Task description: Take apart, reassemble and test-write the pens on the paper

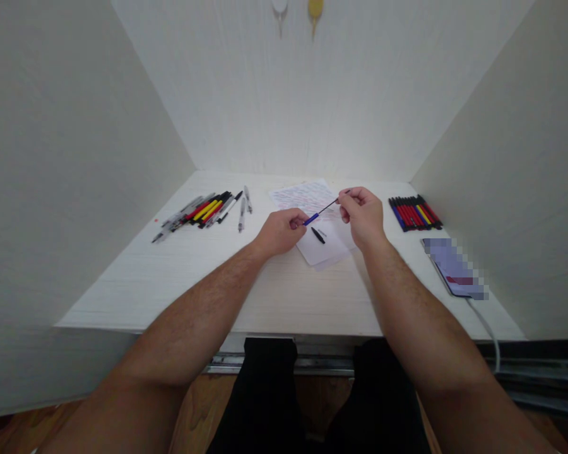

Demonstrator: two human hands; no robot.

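My left hand point(285, 230) is closed around a blue pen barrel point(311, 219), which points up to the right. In my right hand point(361, 213) is the far end of a thin dark refill point(329, 207), pinched between the fingertips; its lower end meets the open end of the barrel. Below the barrel, a black pen part point(318, 236) and a small spring-like piece point(322, 232) lie on white paper point(319, 252). Behind my hands is a sheet with coloured scribbles point(303, 196).
At the left of the white table point(284, 296) lies a loose pile of pens point(208, 211), with clear pens point(242, 214) beside it. At the right are a row of red, blue and yellow pens point(414, 214) and a phone point(454, 268) on a cable point(488, 331). Walls enclose three sides.
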